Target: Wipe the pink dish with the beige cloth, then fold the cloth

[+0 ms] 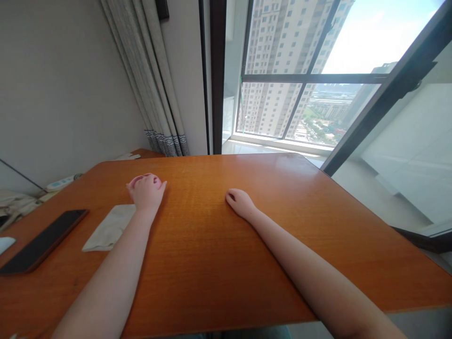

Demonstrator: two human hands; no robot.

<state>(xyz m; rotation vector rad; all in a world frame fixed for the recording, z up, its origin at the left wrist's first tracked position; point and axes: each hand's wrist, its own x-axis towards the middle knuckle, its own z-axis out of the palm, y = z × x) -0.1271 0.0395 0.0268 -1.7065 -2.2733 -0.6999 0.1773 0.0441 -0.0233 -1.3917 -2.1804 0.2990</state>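
Observation:
My left hand [146, 190] is over the far left part of the wooden table [197, 245], its fingers closed round a small pink rounded object [140, 178]. Most of that object is hidden by the hand, so its kind cannot be made out. A folded pale cloth [108, 230] lies flat just nearer to me, partly behind my left forearm. My right hand [240, 201] rests on the tabletop right of the middle, loosely curled into a fist, with a dark gap between thumb and fingers and nothing seen in it.
A dark flat tablet-like device [45, 240] lies at the left, with a white object [5, 244] beside it at the frame's edge. Beyond the left edge is a white power strip [60, 183]. A grey curtain [151, 80] and a window stand behind the table.

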